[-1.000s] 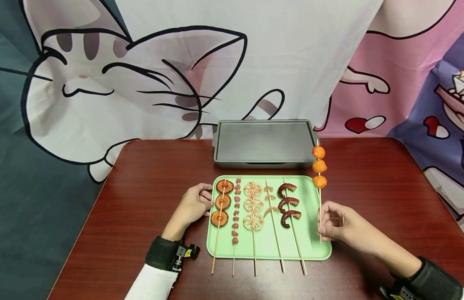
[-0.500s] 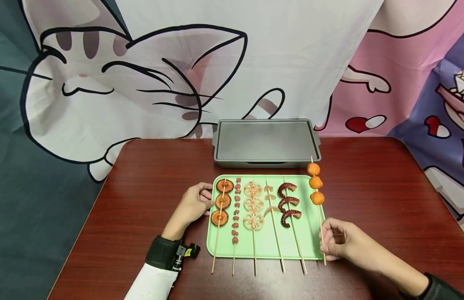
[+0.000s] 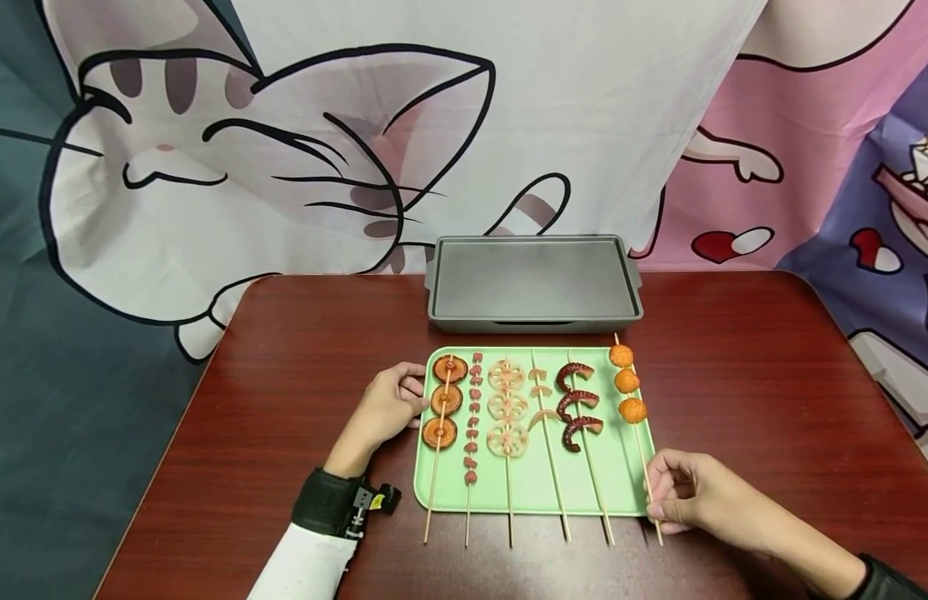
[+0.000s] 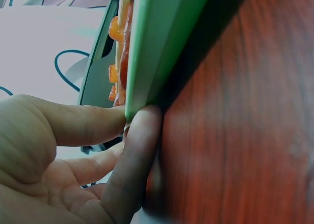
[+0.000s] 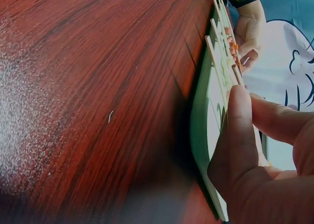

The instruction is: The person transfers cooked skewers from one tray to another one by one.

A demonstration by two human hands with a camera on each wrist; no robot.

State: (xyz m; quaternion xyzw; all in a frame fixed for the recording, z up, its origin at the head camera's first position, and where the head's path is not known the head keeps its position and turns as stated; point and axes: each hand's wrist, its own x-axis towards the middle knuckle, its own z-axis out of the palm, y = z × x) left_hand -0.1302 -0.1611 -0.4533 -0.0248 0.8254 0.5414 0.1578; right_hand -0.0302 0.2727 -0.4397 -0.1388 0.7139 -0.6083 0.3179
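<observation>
A green tray (image 3: 531,502) holds several skewers side by side: mushroom slices (image 3: 443,400), small sausage bits (image 3: 471,417), lotus root (image 3: 506,407), pale pieces (image 3: 541,402) and dark red curls (image 3: 576,404). Along its right side runs a skewer of three orange balls (image 3: 626,383). My right hand (image 3: 654,504) pinches that skewer's stick near its lower end; the thumb (image 5: 235,130) presses on it by the tray's corner (image 5: 206,106). Whether the balls rest on the tray I cannot tell. My left hand (image 3: 415,400) pinches the tray's left rim (image 4: 162,42) between thumb and finger (image 4: 132,160).
A grey metal baking pan (image 3: 535,283) stands just behind the tray, at the far edge of the dark red wooden table (image 3: 284,375). A cartoon cat cloth (image 3: 284,150) hangs behind. The skewer sticks overhang the tray's near edge.
My right hand has drawn the orange ball skewer toward me and lowered it from upright beside the pan to the tray's right side. The left hand has not moved.
</observation>
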